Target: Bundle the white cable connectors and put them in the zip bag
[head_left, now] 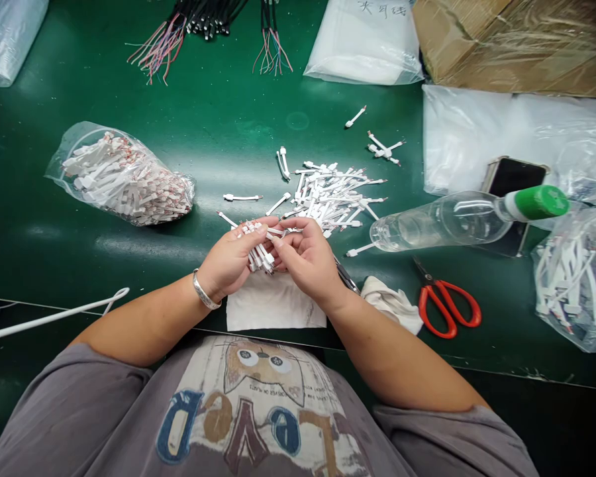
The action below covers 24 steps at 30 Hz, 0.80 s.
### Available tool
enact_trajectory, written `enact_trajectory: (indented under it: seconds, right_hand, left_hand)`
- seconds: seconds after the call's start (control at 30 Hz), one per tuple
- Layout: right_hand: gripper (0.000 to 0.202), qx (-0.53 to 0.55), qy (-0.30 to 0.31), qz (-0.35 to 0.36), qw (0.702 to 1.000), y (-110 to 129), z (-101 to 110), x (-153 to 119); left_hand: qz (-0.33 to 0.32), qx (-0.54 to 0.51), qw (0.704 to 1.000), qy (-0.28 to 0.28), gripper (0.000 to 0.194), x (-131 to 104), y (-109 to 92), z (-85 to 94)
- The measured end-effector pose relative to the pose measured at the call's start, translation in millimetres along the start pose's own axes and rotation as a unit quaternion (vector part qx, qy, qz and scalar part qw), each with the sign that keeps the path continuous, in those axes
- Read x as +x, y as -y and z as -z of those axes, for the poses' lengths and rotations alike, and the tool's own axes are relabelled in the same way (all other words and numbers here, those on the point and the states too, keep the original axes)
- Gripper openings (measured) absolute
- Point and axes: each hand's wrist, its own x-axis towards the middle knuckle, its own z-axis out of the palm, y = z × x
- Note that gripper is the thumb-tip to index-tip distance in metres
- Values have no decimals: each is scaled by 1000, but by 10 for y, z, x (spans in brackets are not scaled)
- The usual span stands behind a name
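My left hand [228, 262] is closed around a bundle of short white cables [261, 257] with small connector ends. My right hand [308, 258] meets it from the other side, thumb and forefinger pinched on the end of one white cable that spans both hands. Just beyond the fingers lies a loose pile of the same white cables [335, 195], with several single ones scattered round it. Beneath my hands is a white cloth [277, 305] at the table's near edge. A dark pen-like tool [346, 275] shows partly behind my right wrist.
A clear bag of white cables [129, 179] lies on the left. To the right are a bottle with green cap [442, 222], a phone [516, 177], red-handled scissors [447, 306], a crumpled cloth [390, 305] and another cable bag [576, 278]. Black cables [211, 16] and a wrapped box [516, 46] sit behind.
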Motion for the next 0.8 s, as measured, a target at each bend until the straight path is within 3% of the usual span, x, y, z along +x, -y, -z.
enact_trajectory:
  seconds: [0.3,0.8]
  right_hand:
    - [23,21,1,-9,1000,19,-11,-1]
    - [27,-70,3,20,997,-98,17,1]
  left_hand:
    - [13,-15,1000,-3,22,19,-13,0]
    - [-4,4,1000,-2,26,-10,30,-19]
